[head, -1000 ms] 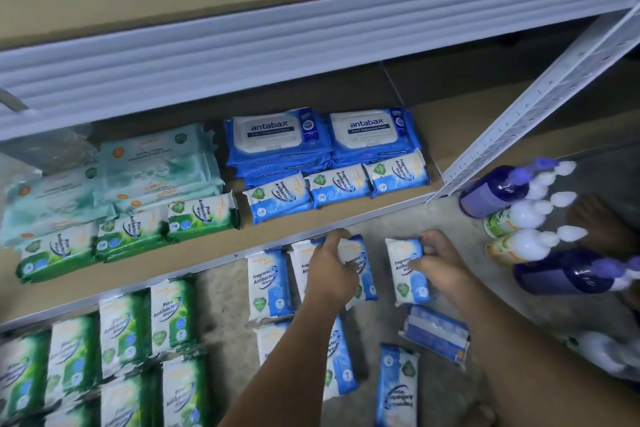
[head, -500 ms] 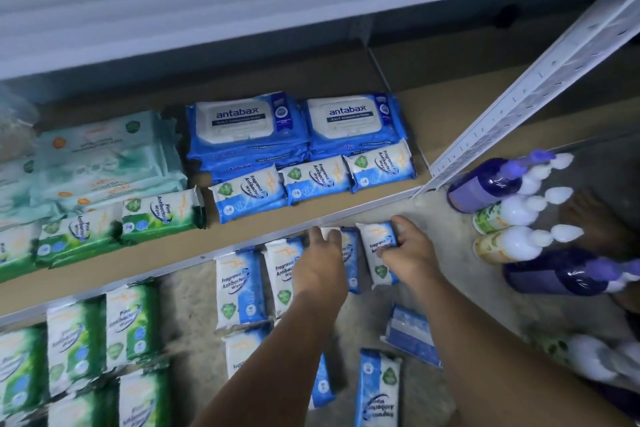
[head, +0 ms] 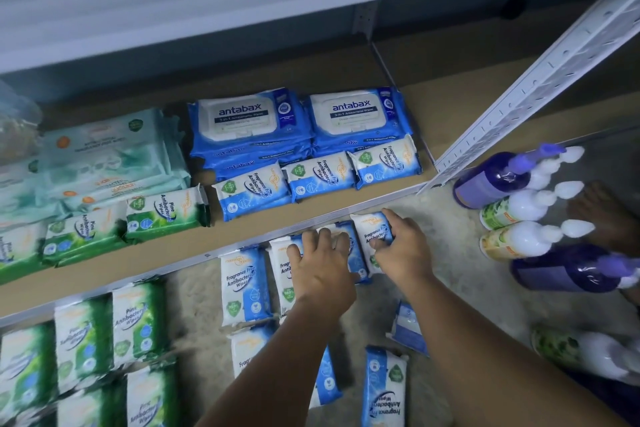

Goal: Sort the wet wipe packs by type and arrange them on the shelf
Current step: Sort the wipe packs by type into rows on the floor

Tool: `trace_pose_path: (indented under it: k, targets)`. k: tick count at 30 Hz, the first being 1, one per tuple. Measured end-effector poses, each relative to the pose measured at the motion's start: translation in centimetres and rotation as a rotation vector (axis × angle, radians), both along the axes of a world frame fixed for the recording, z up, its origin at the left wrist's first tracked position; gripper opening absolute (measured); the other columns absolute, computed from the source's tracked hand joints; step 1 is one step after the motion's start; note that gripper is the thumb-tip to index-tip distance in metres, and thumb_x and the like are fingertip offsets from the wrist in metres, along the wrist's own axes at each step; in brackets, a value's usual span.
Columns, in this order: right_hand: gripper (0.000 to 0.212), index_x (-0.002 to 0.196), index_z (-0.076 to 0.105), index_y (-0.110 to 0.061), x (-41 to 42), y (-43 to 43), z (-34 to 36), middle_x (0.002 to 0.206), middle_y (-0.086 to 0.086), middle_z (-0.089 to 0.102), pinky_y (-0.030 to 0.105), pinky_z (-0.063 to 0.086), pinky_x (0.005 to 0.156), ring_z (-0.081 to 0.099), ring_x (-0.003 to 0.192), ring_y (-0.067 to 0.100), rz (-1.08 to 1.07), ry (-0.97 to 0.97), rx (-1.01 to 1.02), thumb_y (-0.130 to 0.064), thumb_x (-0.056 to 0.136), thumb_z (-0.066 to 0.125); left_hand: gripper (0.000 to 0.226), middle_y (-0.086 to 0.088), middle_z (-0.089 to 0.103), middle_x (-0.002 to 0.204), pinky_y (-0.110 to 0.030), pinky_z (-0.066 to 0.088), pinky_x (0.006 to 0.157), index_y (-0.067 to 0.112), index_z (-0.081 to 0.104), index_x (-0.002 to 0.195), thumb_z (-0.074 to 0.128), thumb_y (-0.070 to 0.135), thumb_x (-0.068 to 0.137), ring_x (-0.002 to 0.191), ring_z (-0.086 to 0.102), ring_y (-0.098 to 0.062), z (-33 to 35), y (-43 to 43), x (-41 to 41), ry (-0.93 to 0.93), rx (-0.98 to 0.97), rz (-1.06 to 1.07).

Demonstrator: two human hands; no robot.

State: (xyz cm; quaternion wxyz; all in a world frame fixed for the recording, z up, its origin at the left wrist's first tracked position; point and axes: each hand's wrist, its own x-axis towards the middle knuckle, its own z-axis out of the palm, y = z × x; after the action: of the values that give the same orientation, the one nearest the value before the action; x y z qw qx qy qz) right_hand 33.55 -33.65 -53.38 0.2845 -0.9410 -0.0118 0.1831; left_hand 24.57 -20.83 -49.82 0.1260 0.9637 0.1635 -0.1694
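On the wooden shelf (head: 450, 104) lie pale green packs (head: 114, 156), green Pine packs (head: 166, 211), two stacks of blue antabax packs (head: 249, 128) and a row of three blue Fragrance Free packs (head: 322, 175). On the floor below, several loose blue Fragrance Free packs (head: 244, 286) and green Pine packs (head: 138, 319) lie flat. My right hand (head: 403, 250) grips one small blue pack (head: 372, 234) just below the shelf's front edge. My left hand (head: 320, 262) lies curled over the neighbouring blue pack (head: 349, 246), covering most of it.
A white perforated shelf post (head: 540, 76) slants up at the right. Purple and white spray bottles (head: 512, 184) lie on the floor to the right, beside a bare foot (head: 602, 215). A small blue box (head: 407, 326) lies under my right forearm.
Both hands have moved up and together toward the shelf's front edge, the right one bringing its blue pack next to the one under my left hand. The view has shifted.
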Motion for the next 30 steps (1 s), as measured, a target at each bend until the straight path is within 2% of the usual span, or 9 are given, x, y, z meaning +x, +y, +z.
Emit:
trace_pose_path:
  k: [5,10,15,19,21,24,26,28,30]
  targets:
    - [0.068,0.148,0.049,-0.025,-0.1,0.3,-0.3,0.117,0.005,0.053,0.038,0.056,0.090,0.059,0.111,0.025,-0.037,0.004,0.016,-0.016,0.086,0.077,0.061,-0.003,0.035,0.143,-0.051,0.027,0.103,0.028,0.034,0.139,0.060,0.053,0.090,0.131,0.026,-0.030,-0.2,0.1,0.1,-0.004,-0.002,0.009]
    - [0.066,0.146,0.051,-0.027,-0.4,-0.2,-0.7,0.113,0.006,0.052,0.033,0.053,0.087,0.060,0.107,0.026,-0.044,0.002,0.023,-0.014,0.086,0.075,0.062,-0.003,0.035,0.144,-0.051,0.027,0.104,0.029,0.034,0.139,0.062,0.052,0.090,0.133,0.025,-0.031,-0.4,0.1,0.0,-0.010,-0.014,0.031]
    - [0.070,0.149,0.045,-0.027,-0.6,-0.1,-0.4,0.118,0.008,0.051,0.041,0.054,0.090,0.053,0.112,0.028,0.006,-0.042,-0.069,-0.022,0.087,0.075,0.063,-0.003,0.036,0.144,-0.050,0.028,0.104,0.028,0.034,0.141,0.061,0.053,0.089,0.133,0.026,-0.030,-0.5,0.2,-0.3,-0.026,-0.024,0.028]
    - [0.058,0.141,0.052,-0.024,-2.1,-0.8,1.0,0.117,0.011,0.055,0.043,0.054,0.086,0.052,0.111,0.032,-0.036,-0.121,-0.127,-0.025,0.086,0.070,0.058,-0.001,0.041,0.143,-0.049,0.028,0.100,0.028,0.042,0.140,0.057,0.052,0.090,0.128,0.032,-0.029,0.7,0.9,-1.7,-0.096,-0.053,0.064]
    - [0.052,0.132,0.058,-0.020,-3.6,-1.2,2.1,0.111,0.013,0.057,0.042,0.054,0.080,0.054,0.103,0.036,-0.035,-0.139,-0.159,-0.023,0.082,0.070,0.051,0.000,0.047,0.140,-0.049,0.031,0.096,0.027,0.049,0.135,0.055,0.048,0.089,0.123,0.038,-0.030,1.8,1.4,-3.3,-0.138,-0.074,0.079]
    - [0.049,0.122,0.066,-0.017,-6.6,-1.8,4.0,0.101,0.015,0.059,0.044,0.053,0.077,0.056,0.094,0.041,-0.055,-0.129,-0.166,-0.016,0.074,0.071,0.039,-0.002,0.061,0.119,-0.045,0.043,0.084,0.021,0.063,0.116,0.054,0.040,0.082,0.106,0.050,-0.032,3.1,2.4,-6.9,-0.210,-0.136,0.092]
    - [0.052,0.127,0.065,-0.015,-9.5,-2.2,5.1,0.105,0.015,0.059,0.046,0.054,0.083,0.058,0.098,0.040,-0.072,-0.064,-0.161,-0.014,0.075,0.071,0.037,-0.004,0.063,0.106,-0.044,0.049,0.079,0.018,0.066,0.107,0.048,0.035,0.079,0.097,0.055,-0.033,3.7,3.1,-10.4,-0.277,-0.223,0.097]
    - [0.052,0.130,0.063,-0.015,-12.7,-2.5,6.4,0.113,0.014,0.061,0.043,0.053,0.090,0.060,0.104,0.037,-0.088,0.042,-0.129,-0.012,0.078,0.068,0.035,-0.007,0.059,0.103,-0.042,0.051,0.078,0.015,0.065,0.101,0.043,0.029,0.078,0.093,0.055,-0.032,4.2,3.6,-14.3,-0.343,-0.311,0.116]
    - [0.049,0.128,0.064,-0.014,-16.0,-2.7,7.5,0.120,0.014,0.064,0.037,0.049,0.093,0.062,0.109,0.035,-0.084,0.132,-0.090,-0.008,0.080,0.067,0.020,-0.008,0.055,0.100,-0.035,0.049,0.071,0.014,0.060,0.092,0.048,0.021,0.078,0.087,0.053,-0.030,4.9,3.7,-18.5,-0.362,-0.361,0.170]
